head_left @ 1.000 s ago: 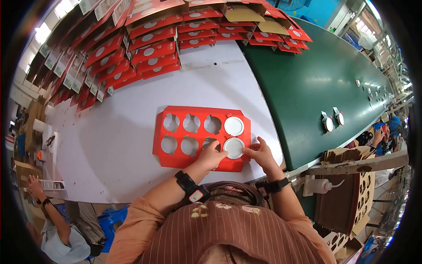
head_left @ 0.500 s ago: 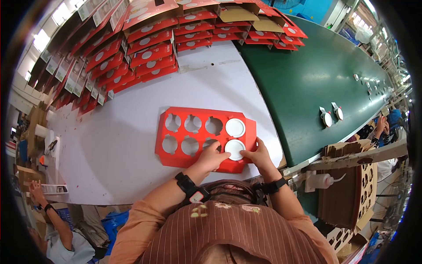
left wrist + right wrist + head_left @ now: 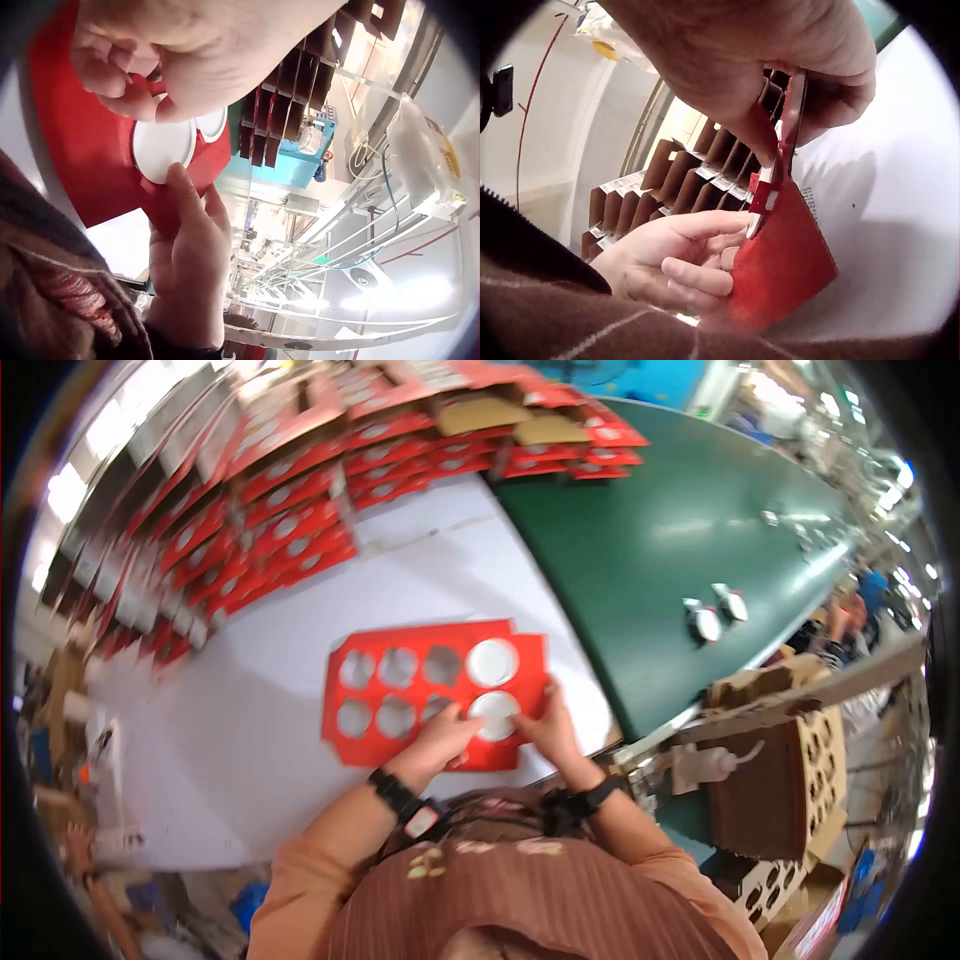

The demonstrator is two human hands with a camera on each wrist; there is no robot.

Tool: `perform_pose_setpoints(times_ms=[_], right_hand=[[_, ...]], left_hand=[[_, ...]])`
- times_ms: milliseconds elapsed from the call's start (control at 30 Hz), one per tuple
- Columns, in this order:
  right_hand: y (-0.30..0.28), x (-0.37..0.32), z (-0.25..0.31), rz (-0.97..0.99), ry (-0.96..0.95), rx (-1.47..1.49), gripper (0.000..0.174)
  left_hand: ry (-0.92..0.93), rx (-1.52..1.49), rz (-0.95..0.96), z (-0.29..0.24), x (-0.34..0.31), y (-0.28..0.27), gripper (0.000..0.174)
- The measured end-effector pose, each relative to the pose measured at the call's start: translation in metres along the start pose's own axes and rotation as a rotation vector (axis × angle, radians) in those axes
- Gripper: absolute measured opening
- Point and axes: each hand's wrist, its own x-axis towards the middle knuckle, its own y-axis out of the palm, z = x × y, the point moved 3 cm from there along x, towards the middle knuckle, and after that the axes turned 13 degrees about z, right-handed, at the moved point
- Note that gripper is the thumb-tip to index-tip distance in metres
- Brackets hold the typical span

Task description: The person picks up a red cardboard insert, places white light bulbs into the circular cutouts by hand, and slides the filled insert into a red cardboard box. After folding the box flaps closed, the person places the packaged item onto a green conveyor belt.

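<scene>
A red cardboard insert (image 3: 376,692) with two rows of round holes lies before me over the white table. Two white rimmed discs, a far disc (image 3: 492,661) and a near disc (image 3: 495,710), fill its right-hand holes. My left hand (image 3: 443,738) has its thumb at the near disc's left edge, with the other fingers curled beside the adjoining hole. On the other side, my right hand (image 3: 552,730) grips the insert's right edge, its thumb on the near disc. The right wrist view shows the insert (image 3: 787,262) edge-on, with right-hand fingers behind it.
Stacked red boxes (image 3: 300,545) stand at the back left. A green conveyor surface (image 3: 620,580) runs along the right, carrying small white tagged items (image 3: 708,624). A white bottle (image 3: 712,764) and brown cardboard with holes (image 3: 825,780) are at the lower right. Another person's hand shows at far left.
The head view has shifted and blurred, so the insert appears farther left and lower. Both hands stay around the near disc; the right hand now reaches farther along the insert's right edge.
</scene>
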Motion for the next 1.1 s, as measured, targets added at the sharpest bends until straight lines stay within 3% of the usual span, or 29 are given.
perform_pose_setpoints(times_ms=[67, 133, 167, 200, 267, 400, 467, 500, 533, 567, 600, 633, 667, 767, 833, 1000, 1100], right_hand=[[-0.005, 0.004, -0.002, -0.059, -0.087, -0.232, 0.079], [-0.021, 0.012, 0.014, 0.032, -0.007, -0.295, 0.072], [-0.035, 0.017, 0.02, 0.084, 0.115, -0.119, 0.064], [-0.052, 0.033, 0.003, 0.025, 0.1, -0.068, 0.059], [-0.103, 0.066, -0.026, -0.286, 0.025, -0.164, 0.054], [-0.234, 0.09, -0.06, -1.026, 0.059, -0.368, 0.056], [-0.282, 0.078, -0.056, -1.195, 0.398, -0.266, 0.063], [-0.3, 0.075, -0.057, -1.241, 0.494, -0.252, 0.066], [-0.312, 0.07, -0.061, -1.28, 0.597, -0.234, 0.069], [-0.321, 0.069, -0.064, -1.296, 0.64, -0.223, 0.072], [-0.328, 0.067, -0.067, -1.305, 0.686, -0.214, 0.075], [-0.335, 0.066, -0.071, -1.265, 0.71, -0.196, 0.074], [-0.34, 0.066, -0.076, -1.221, 0.735, -0.18, 0.074], [-0.351, 0.072, -0.094, -1.194, 0.733, -0.205, 0.069], [-0.357, 0.074, -0.092, -1.139, 0.697, -0.26, 0.065], [-0.368, 0.083, -0.083, -1.115, 0.67, -0.065, 0.069], [-0.382, 0.089, -0.096, -1.251, 0.665, 0.111, 0.064]], left_hand=[[0.019, 0.035, 0.022, -0.007, 0.003, -0.002, 0.03], [0.061, 0.035, -0.024, 0.004, 0.02, -0.008, 0.029], [0.073, 0.048, -0.029, -0.005, 0.017, -0.008, 0.027], [0.06, 0.061, -0.03, -0.012, 0.015, -0.008, 0.024], [0.01, 0.065, -0.049, -0.008, 0.025, -0.01, 0.022], [-0.045, 0.133, 0.003, -0.005, 0.034, -0.003, 0.022], [-0.03, 0.215, 0.008, 0.006, 0.042, -0.009, 0.038], [-0.104, 0.27, 0.027, 0.005, 0.04, -0.011, 0.062], [-0.137, 0.242, 0.032, 0.005, 0.037, -0.014, 0.064], [-0.125, 0.232, -0.033, 0.008, 0.036, -0.018, 0.067], [-0.068, 0.212, -0.036, 0.002, 0.026, -0.021, 0.056], [0.023, 0.156, 0.001, 0.022, 0.039, -0.037, 0.069], [0.032, 0.122, 0.032, 0.017, 0.03, -0.04, 0.069], [0.039, 0.139, -0.037, 0.017, 0.016, -0.054, 0.055], [0.116, 0.275, -0.106, 0.024, 0.013, -0.061, 0.027], [0.203, 0.307, -0.083, 0.042, 0.02, -0.073, 0.033], [0.229, 0.293, -0.1, 0.05, 0.021, -0.076, 0.03]])
